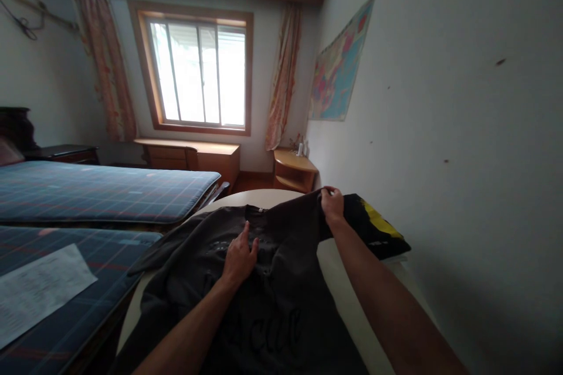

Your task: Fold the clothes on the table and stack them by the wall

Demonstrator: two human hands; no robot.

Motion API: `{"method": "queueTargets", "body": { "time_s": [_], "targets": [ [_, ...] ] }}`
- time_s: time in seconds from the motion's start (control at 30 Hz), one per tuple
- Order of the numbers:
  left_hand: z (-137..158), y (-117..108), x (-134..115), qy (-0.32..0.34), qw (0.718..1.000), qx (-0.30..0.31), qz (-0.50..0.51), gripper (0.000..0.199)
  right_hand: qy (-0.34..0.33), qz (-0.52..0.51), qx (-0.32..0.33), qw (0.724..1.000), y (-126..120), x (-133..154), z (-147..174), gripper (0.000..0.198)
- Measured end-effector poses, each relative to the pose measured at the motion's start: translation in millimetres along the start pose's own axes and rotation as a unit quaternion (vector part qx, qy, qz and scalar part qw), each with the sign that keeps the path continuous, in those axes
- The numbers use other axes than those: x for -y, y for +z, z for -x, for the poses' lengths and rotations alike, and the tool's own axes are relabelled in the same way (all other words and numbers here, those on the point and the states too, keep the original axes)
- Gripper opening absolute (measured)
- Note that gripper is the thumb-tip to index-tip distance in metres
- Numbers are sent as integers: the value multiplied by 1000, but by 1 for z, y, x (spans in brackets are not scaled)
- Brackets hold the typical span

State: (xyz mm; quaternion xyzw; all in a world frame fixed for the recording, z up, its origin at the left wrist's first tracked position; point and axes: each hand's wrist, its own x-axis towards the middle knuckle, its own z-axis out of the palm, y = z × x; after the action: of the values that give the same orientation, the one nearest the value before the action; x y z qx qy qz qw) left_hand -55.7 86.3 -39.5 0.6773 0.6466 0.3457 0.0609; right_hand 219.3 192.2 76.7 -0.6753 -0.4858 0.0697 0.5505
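A dark grey T-shirt (281,287) with black lettering lies spread over a pale round table (343,299), its neckline toward the far edge. My left hand (240,258) rests flat on the chest just below the collar, fingers apart. At the far right, my right hand (332,202) pinches the shirt's sleeve edge between thumb and fingers, and the cloth there is drawn up a little. Beside that hand lies a folded black garment (365,228) with a yellow patch. The shirt's lower hem runs out of view at the bottom.
Two plaid mattresses (101,190) stand to the left, a sheet of paper (44,290) on the nearer one. A white wall (461,217) borders the table on the right. Beyond are a wooden desk (215,149), a corner shelf (292,161) and a window (202,76).
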Motion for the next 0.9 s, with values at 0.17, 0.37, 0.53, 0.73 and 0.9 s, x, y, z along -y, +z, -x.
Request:
{"method": "queueTargets", "body": {
  "time_s": [0.17,0.37,0.53,0.73,0.9],
  "targets": [
    [2,2,2,31,996,31,-83,57,13,18,-65,998,-18,0,-21,51],
    [7,3,-2,14,987,88,-136,61,-208,187,28,960,-5,-14,27,42],
    [-6,2,0,-1,983,110,-148,63,-291,278,215,890,22,-26,76,48],
    [-57,-6,40,-45,971,93,-215,64,-181,295,357,868,35,-47,102,60],
    [-96,-15,97,-112,963,117,-213,69,-96,306,374,870,37,-63,103,71]
  ]
}}
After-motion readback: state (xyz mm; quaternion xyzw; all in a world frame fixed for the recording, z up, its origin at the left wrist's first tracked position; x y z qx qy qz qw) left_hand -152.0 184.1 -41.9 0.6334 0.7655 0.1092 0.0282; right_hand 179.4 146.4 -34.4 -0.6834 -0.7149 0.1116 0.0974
